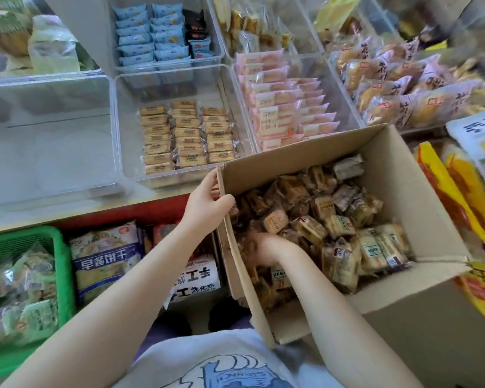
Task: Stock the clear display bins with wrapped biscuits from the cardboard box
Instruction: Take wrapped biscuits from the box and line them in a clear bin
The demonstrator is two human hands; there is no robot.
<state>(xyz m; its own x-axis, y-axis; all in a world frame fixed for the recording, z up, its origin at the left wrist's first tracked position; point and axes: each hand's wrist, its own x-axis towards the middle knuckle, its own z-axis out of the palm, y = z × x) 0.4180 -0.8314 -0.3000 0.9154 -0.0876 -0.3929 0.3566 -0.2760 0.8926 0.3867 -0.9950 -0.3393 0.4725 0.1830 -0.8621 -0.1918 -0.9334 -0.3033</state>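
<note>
Forearms reach up from the bottom edge of the frame over a white printed shirt. The right hand [266,246], at lower centre, is sunk among the wrapped biscuits [331,219] heaped loose inside the cardboard box [420,191]; its fingers are buried in the packets, so I cannot tell whether they grip one. The left hand [207,204] sits just above and left of it, holding the box's near-left wall, thumb inside and fingers curled over the outside of the edge. The box fills the lower right and centre of the frame, open at the top.

At lower left a green basket [59,247] holds pale green packets, and beside it, to the right, lie large snack bags [104,259] with blue and white print. At the right edge, yellow and orange bags [459,191] lean beside the box.

Beyond the box's far-left corner stands a clear display bin [129,130] with three neat rows of tan biscuit packets [185,135]. Left of it is another clear bin [48,141]. To the right a bin holds pink-wrapped packets [286,99], and farther right lie larger pastry packs [403,79]. At upper centre, blue-wrapped packets [151,35] fill a bin on the higher tier.
</note>
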